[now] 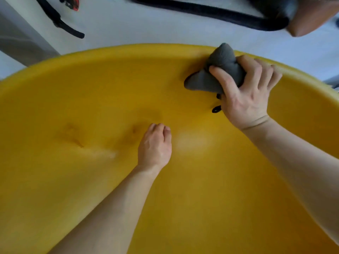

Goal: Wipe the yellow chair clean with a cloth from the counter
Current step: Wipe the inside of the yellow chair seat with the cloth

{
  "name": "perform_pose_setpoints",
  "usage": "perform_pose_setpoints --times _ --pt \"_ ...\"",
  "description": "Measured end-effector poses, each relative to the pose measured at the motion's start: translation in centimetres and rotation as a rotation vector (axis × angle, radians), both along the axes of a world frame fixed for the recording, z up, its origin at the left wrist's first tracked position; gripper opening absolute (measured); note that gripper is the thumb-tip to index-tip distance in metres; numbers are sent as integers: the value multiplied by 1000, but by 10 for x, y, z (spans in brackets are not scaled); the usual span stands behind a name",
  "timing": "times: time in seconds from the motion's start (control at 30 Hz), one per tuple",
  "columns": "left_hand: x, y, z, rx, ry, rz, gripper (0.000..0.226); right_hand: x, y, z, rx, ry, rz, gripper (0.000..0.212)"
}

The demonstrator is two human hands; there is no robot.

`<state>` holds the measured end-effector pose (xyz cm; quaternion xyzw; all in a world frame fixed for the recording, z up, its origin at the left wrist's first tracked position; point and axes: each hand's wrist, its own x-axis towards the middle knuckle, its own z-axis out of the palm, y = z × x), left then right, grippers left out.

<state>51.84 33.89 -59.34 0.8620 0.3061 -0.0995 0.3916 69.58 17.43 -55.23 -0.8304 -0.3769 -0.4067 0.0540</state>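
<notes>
Yellow chair (73,180) seat fills the view, cloth (222,55) bunched at its far right rim.
Right hand (245,96) grips the wadded cloth; left hand (156,145), fingers curled and holding nothing, rests mid-seat. So tight a wad may skip the dark smudges (73,136) left of centre.

A pale, evenly lit floor (128,24) is seen along the top. A black strap (60,22) lies on it at the left, a longer strap (211,12) at the right. A grey panel (20,39) stands at the left edge, a brown object (315,17) in the right corner.
</notes>
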Motion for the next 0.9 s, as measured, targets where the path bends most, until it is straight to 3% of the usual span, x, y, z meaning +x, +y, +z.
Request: perform_pose_setpoints --times 0.07,0.17,0.27,0.33,0.4,0.47,0.6,0.7,0.8,0.9 --pt "6 1 4 -25 -6 44 30 -12 -12 -25 -108 75 -10 42" --pt "2 -1 -6 -18 8 31 29 -67 -56 -103 -437 379 45 56" --pt "-18 -8 -34 5 59 3 29 -162 -95 -158 -542 627 17 61" --pt "-40 -23 -53 4 140 -34 31 -218 -106 -171 -614 700 150 55" --pt "-63 -44 -62 -33 233 -81 32 -231 -114 -168 -716 690 324 48" --pt "-76 -63 -62 -87 287 -114 31 -195 -121 -156 -764 591 345 46" --pt "-68 -86 -54 -103 254 -102 23 -65 -132 -89 -572 236 -50 53" --pt "-50 -102 -47 -78 202 -83 20 -27 -146 -41 -358 94 -261 42" --pt "-40 -116 -41 -96 180 -103 17 -83 -157 -70 -374 416 -408 51" --pt "-51 -116 -41 -87 186 -188 15 -204 -151 -130 -535 798 -248 60"
